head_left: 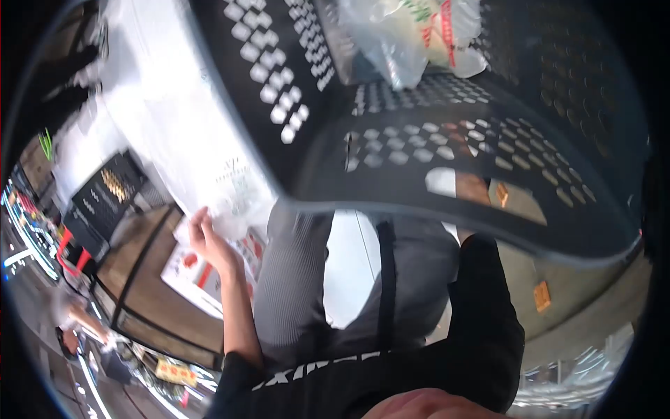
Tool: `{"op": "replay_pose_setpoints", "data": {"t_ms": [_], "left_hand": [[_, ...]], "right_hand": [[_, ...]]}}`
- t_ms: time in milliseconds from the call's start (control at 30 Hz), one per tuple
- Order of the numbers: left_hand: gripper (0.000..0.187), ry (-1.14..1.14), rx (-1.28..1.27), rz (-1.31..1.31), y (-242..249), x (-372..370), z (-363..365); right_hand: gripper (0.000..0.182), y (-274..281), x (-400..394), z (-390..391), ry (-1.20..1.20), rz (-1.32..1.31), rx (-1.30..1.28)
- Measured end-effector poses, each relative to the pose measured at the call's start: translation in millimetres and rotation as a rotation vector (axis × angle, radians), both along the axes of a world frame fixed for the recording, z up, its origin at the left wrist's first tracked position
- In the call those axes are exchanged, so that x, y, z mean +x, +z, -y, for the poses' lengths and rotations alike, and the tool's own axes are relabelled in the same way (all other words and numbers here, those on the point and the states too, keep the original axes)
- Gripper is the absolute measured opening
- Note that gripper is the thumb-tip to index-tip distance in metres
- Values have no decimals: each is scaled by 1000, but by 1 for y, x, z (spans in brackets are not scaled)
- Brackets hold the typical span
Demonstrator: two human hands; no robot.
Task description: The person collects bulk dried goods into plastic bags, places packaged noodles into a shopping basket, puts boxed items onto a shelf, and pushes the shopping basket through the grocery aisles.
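A black plastic basket (391, 188) with punched holes looms close in front of me, tilted, with a handle slot in its near wall. Inside lies a clear plastic bag (412, 42) with red and green print. My right hand (473, 188) is behind and under the basket, holding it up; its wrist shows through the slot and the fingers are mostly hidden. My left hand (206, 241) hangs free at the left with its fingers loosely apart, near large white sacks (188, 126) and above a white box (199, 276) with red print.
A second black basket (105, 199) stands at the left beside a dark metal frame (132, 279) with brown panels. Another person (80, 328) is farther off at the lower left. Small orange-brown pieces (541, 296) lie on the floor at the right.
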State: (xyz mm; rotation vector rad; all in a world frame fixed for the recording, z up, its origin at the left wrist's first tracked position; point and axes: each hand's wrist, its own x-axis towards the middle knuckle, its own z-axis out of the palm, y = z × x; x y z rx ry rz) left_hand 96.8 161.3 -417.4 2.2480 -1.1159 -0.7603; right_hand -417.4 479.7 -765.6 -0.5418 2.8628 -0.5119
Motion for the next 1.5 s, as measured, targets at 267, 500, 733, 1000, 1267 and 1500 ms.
{"op": "replay_pose_setpoints", "data": {"t_ms": [267,500,733,1000,1267,1500], "left_hand": [[38,231,256,-174,69,29,-52],[46,357,365,-214,31,75,-66],[55,648,324,-294,5,161,-36],[64,514,141,-358,-4,188,-3],[51,417,205,-245,9,170,-34],[47,-44,147,-66,73,104,-38]], "right_hand": [[48,58,250,133,728,571,-326],[34,76,371,215,849,892,117],[29,17,551,331,1380,656,179],[18,-104,745,417,1897,4,-138],[14,-19,623,337,1862,178,38],[22,343,440,241,924,953,169]]}}
